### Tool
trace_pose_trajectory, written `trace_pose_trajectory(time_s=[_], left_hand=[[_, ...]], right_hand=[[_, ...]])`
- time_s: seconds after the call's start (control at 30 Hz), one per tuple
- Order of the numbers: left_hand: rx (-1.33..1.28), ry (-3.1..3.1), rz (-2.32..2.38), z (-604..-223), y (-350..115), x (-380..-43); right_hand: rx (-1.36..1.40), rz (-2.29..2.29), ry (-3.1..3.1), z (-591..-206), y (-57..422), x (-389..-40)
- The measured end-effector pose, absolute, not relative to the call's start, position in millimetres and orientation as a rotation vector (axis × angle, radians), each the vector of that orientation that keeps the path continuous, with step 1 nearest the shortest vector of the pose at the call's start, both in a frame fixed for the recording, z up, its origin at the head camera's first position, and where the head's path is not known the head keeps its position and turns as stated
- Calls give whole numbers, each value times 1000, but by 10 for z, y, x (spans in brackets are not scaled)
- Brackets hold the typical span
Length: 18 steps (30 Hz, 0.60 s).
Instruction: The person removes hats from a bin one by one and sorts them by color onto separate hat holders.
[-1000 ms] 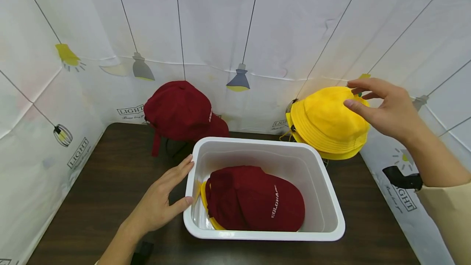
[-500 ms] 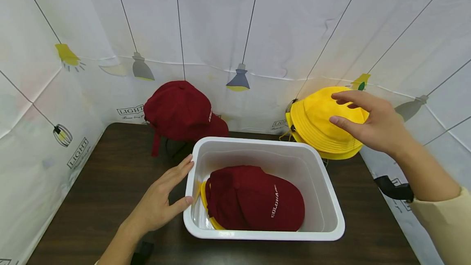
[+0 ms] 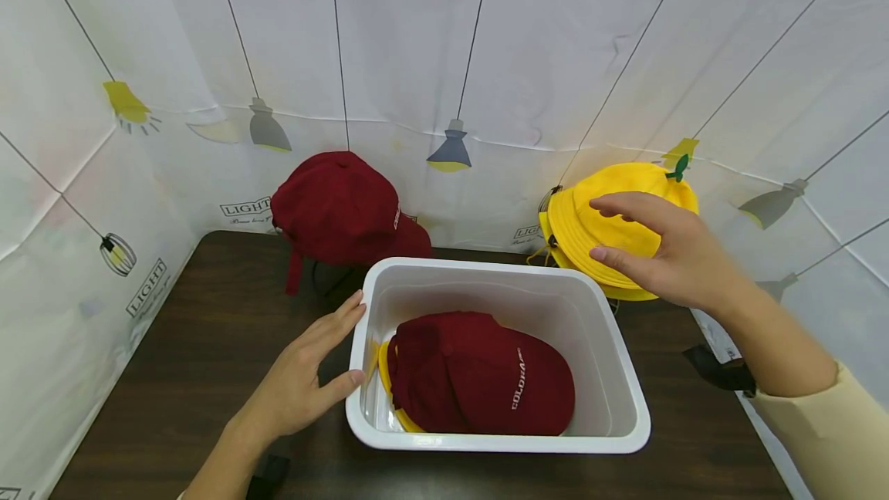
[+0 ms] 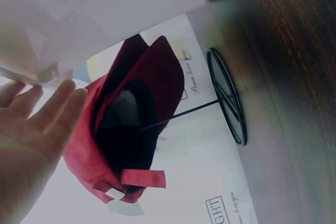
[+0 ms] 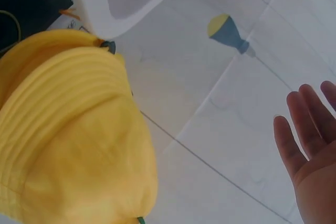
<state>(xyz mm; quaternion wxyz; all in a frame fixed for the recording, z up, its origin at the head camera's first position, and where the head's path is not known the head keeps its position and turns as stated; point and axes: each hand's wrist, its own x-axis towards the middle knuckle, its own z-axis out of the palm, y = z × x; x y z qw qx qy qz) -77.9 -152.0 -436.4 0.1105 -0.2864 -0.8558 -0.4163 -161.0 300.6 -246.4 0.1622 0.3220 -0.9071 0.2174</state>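
Resting on the tub: left hand [image 3: 302, 376], lower left of centre in the head view, fingertips and thumb against the rim's left side, fingers extended and relaxed.
Right hand: right hand [image 3: 674, 257], right of centre in the head view, overlapping the yellow hat there; fingers lightly bent, thumb apart from them, grip empty. The right wrist view shows it at lower right, apart from the hat.
White tub: white tub [image 3: 500, 444], lower centre of the head view, on the dark table [image 3: 167, 384].
In the tub: maroon cap [image 3: 479, 376] with white lettering, brim toward the right; a yellow edge [image 3: 410, 422] shows beneath it at the left.
Yellow hat: yellow hat [image 3: 590, 207], right of centre, just beyond the tub's upper right corner, a green sprout [image 3: 679, 168] on top.
Red cap: red cap [image 3: 340, 207], left of centre, behind the tub; in the left wrist view a black stand [image 4: 181, 114] runs from inside it to a ring base.
Behind: white backdrop [image 3: 410, 37] printed with lamps.
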Motion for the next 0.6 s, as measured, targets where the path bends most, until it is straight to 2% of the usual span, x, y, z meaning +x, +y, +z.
trace_pose_trajectory(time_s=[0.6], left_hand=[[-834,-2523,-1226,-4350,-1524,-771]], right_hand=[[1154,608,-2583,-2676,2631,-1529]])
